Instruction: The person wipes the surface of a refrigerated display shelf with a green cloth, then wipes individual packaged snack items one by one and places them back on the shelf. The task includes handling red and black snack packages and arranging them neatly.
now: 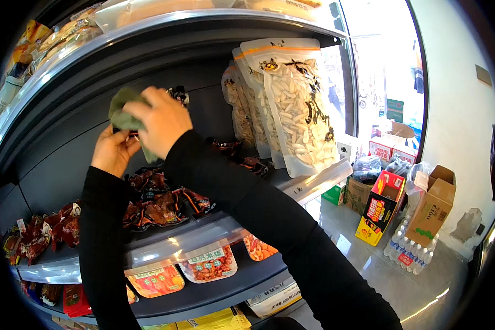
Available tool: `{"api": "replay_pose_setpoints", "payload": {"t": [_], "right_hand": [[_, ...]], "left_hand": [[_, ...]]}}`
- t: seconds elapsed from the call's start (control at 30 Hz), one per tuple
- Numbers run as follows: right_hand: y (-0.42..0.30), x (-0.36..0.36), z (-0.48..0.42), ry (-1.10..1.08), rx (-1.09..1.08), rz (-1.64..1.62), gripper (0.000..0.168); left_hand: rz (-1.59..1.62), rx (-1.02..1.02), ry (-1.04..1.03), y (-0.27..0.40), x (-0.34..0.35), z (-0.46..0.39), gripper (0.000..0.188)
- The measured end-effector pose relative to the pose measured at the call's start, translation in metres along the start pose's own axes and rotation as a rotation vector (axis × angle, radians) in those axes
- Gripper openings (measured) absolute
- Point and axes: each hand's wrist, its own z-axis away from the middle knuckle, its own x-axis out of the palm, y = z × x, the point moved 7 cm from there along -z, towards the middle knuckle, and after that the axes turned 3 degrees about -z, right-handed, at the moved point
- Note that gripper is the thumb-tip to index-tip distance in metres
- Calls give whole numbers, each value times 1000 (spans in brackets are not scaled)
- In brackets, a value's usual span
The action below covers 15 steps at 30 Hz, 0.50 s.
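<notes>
My right hand grips a green cloth in front of the shelf's dark back panel. Just below it, the fingers of my left hand pinch a small dark packet, mostly hidden by the cloth and my right hand. Part of a black packet shows behind my right hand; whether it is the same one I cannot tell. Under my hands, several black vacuum packs of brown meat snacks lie on the dark shelf. More red-brown packs lie to the left.
Large clear pouches of pale seeds stand at the shelf's right end. A clear price rail runs along its front edge. Food trays sit one shelf below. Cartons and shrink-wrapped water bottles stand on the floor to the right.
</notes>
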Motion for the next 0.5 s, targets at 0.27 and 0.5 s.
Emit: {"api": "replay_pose_setpoints", "payload": {"t": [0.27,0.5], "right_hand": [[65,-13,3,-26,355,102,32],[69,3,7,-171,423,42,36]], "left_hand": [[-480,44,171,35,-107,-7,29],[-1517,41,231,16,-218,-19,18]]}}
